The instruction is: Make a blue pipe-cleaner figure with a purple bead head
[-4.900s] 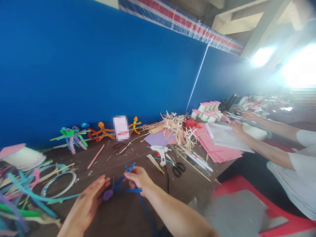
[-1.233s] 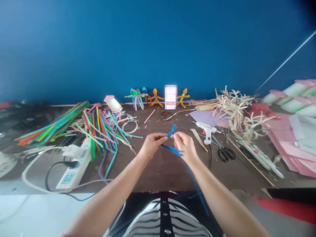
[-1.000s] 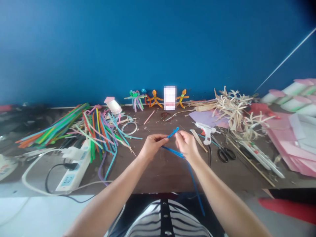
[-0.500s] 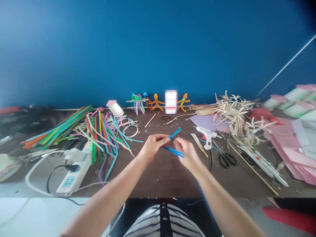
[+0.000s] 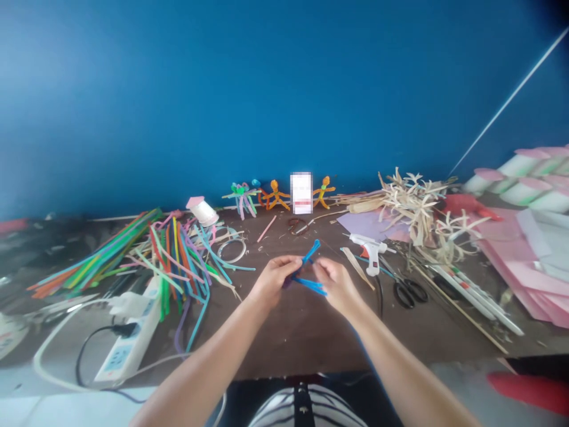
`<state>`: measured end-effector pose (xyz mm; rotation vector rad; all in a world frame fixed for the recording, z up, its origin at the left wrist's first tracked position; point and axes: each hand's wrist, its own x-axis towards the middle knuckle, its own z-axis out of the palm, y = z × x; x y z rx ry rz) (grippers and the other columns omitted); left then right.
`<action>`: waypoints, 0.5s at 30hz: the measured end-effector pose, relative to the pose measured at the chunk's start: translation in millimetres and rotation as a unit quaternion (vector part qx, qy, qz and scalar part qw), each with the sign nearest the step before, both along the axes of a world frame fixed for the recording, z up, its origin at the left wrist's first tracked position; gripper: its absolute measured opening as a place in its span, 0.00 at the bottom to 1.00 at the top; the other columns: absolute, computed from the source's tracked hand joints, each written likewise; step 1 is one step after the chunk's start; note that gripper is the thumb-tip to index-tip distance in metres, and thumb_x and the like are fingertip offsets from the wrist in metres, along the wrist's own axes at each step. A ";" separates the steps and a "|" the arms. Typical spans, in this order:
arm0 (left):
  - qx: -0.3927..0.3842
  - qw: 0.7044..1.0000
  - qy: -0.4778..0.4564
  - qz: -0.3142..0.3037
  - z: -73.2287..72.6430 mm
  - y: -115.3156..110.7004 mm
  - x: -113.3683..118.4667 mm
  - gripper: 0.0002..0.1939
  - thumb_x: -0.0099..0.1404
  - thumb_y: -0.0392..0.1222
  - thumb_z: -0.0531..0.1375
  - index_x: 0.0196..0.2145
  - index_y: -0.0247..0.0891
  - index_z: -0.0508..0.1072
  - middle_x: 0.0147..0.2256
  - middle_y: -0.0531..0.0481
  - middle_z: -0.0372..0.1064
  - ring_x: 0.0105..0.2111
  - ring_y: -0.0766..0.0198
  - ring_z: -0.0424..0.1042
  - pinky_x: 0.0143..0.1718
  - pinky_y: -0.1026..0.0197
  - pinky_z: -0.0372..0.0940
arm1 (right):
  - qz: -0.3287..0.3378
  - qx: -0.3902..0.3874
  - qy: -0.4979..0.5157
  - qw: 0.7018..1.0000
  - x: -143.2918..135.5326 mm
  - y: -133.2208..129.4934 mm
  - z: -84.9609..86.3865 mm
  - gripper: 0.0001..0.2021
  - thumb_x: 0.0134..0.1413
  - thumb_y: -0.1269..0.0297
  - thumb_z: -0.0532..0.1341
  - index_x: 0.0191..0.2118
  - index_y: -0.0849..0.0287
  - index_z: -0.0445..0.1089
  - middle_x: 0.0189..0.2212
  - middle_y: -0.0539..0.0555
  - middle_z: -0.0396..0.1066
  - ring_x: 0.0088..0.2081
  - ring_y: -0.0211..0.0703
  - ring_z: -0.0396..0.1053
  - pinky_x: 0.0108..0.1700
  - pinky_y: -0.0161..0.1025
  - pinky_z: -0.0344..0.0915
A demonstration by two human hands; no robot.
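Observation:
Blue pipe cleaners [image 5: 312, 286] are bent into a small piece, with one end pointing up and several ends reaching down to the right. My left hand [image 5: 276, 279] is closed on them, thumb and forefinger pinching the middle. Just to the right, my right hand [image 5: 334, 281] has its fingertips pinched together close to the blue piece; what lies between those fingertips is too small to make out. Both hands are above the brown table [image 5: 284, 350].
Coloured pipe cleaners [image 5: 178, 255] and a white power strip [image 5: 128, 344] lie left. Small pipe-cleaner figures [image 5: 274, 196] stand by the wall. To the right are a glue gun [image 5: 370, 249], black scissors [image 5: 409, 292], dried strips [image 5: 413, 201] and pink sheets [image 5: 515, 255].
The view has shifted slightly. The upper blue end stands more upright, and my right fingertips have drawn closer together beside it. My left hand keeps its pinch.

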<state>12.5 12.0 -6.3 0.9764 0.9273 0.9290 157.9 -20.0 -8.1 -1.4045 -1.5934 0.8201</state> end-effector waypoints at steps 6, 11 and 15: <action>0.012 1.000 0.013 -0.026 1.4 2.8 -0.6 0.13 0.49 0.40 0.63 0.33 0.32 0.75 0.22 0.50 0.68 0.23 0.70 0.61 0.25 0.68 0.54 | 0.008 0.013 0.003 1.000 -4.3 2.9 3.4 0.13 0.54 0.63 0.49 0.26 0.60 0.65 0.21 0.48 0.65 0.23 0.35 0.60 0.25 0.29 0.53; 0.019 0.999 0.020 -0.018 0.2 5.4 -2.2 0.12 0.50 0.41 0.63 0.32 0.31 0.75 0.24 0.50 0.68 0.24 0.70 0.61 0.26 0.68 0.55 | 0.014 0.012 -0.022 1.000 -6.0 3.0 6.0 0.14 0.55 0.63 0.47 0.26 0.60 0.66 0.20 0.48 0.64 0.22 0.35 0.59 0.24 0.29 0.53; 0.001 1.000 0.018 -0.020 -1.3 5.4 0.4 0.11 0.49 0.40 0.63 0.32 0.32 0.75 0.24 0.50 0.69 0.24 0.70 0.62 0.26 0.69 0.55 | 0.015 0.012 -0.030 0.999 -4.7 4.9 2.5 0.14 0.55 0.63 0.47 0.27 0.60 0.66 0.21 0.49 0.64 0.23 0.36 0.60 0.27 0.30 0.54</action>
